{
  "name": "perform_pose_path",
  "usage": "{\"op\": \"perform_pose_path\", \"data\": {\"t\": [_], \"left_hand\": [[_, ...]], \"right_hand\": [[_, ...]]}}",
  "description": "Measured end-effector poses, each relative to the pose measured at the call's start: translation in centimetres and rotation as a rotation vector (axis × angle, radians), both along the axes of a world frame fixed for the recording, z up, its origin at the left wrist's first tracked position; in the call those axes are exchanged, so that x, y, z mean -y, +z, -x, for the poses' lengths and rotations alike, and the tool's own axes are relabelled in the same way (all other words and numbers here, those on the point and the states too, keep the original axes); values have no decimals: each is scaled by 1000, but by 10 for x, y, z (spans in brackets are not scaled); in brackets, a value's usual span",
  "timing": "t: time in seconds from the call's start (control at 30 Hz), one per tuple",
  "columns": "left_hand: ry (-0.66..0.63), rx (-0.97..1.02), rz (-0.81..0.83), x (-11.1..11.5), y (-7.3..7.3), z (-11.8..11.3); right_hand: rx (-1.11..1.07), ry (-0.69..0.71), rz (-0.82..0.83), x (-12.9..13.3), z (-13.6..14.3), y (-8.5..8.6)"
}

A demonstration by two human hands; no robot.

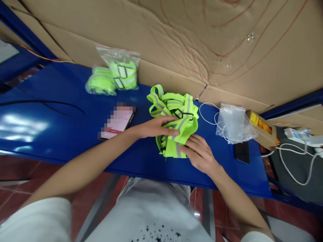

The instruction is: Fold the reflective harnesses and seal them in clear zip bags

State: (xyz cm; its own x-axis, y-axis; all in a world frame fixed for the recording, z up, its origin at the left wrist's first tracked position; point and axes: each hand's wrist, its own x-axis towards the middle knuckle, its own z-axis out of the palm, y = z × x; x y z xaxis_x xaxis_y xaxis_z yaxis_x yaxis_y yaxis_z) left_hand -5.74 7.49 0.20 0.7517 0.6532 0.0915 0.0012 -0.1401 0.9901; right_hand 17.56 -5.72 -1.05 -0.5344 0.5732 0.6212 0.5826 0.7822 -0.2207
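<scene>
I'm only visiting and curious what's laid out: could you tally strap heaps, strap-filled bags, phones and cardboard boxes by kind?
Heap of reflective straps: 1
Strap-filled bags: 2 (upright bag, lower bag)
Phones: 2 (lit phone, dark phone)
Cardboard box: 1
Total: 6

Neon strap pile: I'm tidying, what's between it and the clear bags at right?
In the head view, a white cable lies between the strap pile and bags.

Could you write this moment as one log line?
left hand: on yellow-green straps | right hand: touching same straps | back left: bagged straps | right: clear plastic bags
</scene>
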Motion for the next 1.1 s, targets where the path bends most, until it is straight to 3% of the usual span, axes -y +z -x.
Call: {"op": "perform_pose_path", "data": {"t": [0.1,0.2,0.3,0.4,0.43,0.47,0.53,0.6,0.63,0.73,0.8,0.9,0.97,1.1], "left_hand": [[186,97,182,1,2,1],[427,214,173,-1,8,5],[640,266,-42,6,14,14],[769,309,-469,31,24,22],[733,295,-608,42,28,23],[619,253,-722,52,32,23],[201,133,-857,66,35,19],[-190,-4,-787,70,29,9],[-291,-70,-692,69,22,4],[-359,-232,-485,59,-6,-9],[-391,-284,-496,56,-21,-12],[-384,-341,-610,64,-30,-13],[-335,-399,-678,75,-30,-14],[-181,-536,-763,101,-32,-19]], "right_hand": [[41,-11,-33,7,4,-3],[183,25,-183,15,2,3],[231,-16,-326,24,-5,15],[200,-51,-312,33,-10,28],[193,-43,-301,36,-11,31],[188,-26,-293,38,-11,33],[176,20,-290,42,-11,32],[165,48,-298,45,-12,24],[174,43,-287,46,-14,20],[276,-30,-106,54,-27,8],[339,-81,145,66,-40,10],[333,-130,498,86,-55,25],[252,-188,517,91,-52,33],[210,-290,317,70,-18,27]]}}
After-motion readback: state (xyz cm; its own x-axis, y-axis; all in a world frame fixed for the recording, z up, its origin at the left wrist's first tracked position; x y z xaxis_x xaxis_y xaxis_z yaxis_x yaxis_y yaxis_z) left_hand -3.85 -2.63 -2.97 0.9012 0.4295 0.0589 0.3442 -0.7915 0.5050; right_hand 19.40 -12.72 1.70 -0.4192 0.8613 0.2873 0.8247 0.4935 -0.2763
